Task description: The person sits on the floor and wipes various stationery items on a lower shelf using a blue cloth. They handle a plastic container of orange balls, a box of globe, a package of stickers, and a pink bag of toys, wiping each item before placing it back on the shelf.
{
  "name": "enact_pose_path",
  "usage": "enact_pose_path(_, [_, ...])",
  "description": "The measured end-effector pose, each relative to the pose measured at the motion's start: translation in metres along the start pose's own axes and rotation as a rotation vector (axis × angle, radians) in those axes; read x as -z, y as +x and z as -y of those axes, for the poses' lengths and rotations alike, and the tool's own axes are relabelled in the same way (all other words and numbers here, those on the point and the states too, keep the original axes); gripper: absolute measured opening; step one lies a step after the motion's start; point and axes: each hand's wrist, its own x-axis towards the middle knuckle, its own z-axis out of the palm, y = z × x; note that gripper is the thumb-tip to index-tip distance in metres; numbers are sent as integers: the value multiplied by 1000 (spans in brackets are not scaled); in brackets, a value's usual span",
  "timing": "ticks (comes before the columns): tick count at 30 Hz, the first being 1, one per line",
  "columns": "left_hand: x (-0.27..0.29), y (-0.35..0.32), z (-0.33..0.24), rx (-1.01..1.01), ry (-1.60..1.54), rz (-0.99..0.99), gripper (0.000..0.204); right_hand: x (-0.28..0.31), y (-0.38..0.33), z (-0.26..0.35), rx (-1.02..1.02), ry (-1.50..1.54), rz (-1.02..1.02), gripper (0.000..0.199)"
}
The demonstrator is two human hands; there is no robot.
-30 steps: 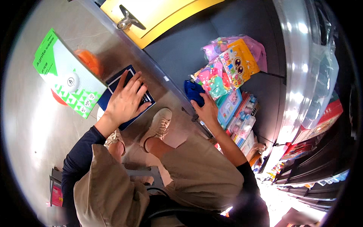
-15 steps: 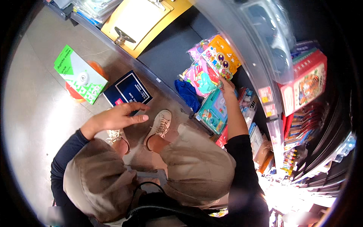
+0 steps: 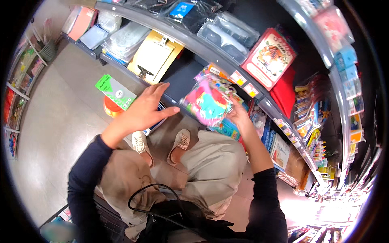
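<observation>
My right hand (image 3: 240, 114) grips the right side of a clear plastic packet (image 3: 209, 104) with pink, teal and red contents and an orange card at its top. I cannot make out what the contents are. The packet is slightly blurred and raised in front of the lower shelf. My left hand (image 3: 146, 110) reaches toward it from the left, fingers stretched out and thumb apart, holding nothing. A gap separates its fingertips from the packet. Below the packet, partly hidden, lies a teal package (image 3: 227, 130).
Clipboards (image 3: 150, 56) lie on the lower shelf beside clear plastic sleeves (image 3: 125, 40). A green and white box (image 3: 116, 92) rests on an orange round container (image 3: 111, 107) on the floor. Above stand clear plastic cases (image 3: 227, 37) and a red tiger-picture book (image 3: 270, 58).
The packet has come up off the lower shelf in my right hand, toward me. My left hand has moved up and right, nearer to it. The view has shifted and shows more of the shelves.
</observation>
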Motion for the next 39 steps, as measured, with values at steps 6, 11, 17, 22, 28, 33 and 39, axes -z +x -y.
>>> enact_pose_path(6, [-59,-34,-10,361,-795,17,97,-111,-153,-3,-70,-164,192,38])
enact_pose_path(11, [-64,-64,-56,464,-1412,125,55,-110,-189,-4,-43,17,295,36])
enact_pose_path(17, [-88,-78,-32,617,-1928,79,40,-141,-163,-19,41,-92,281,42])
enact_pose_path(22, [-83,-73,-13,739,-2152,-26,38,-82,-37,-31,74,-361,224,56])
enact_pose_path(28, [-106,-56,19,768,-2300,-175,34,29,109,-125,480,-1369,-276,57])
enact_pose_path(33, [-113,-41,16,954,-2150,-329,36,37,134,-173,528,-1443,-385,56])
enact_pose_path(39, [-118,-20,4,941,-2040,-399,37,17,123,-116,432,-1242,-356,35])
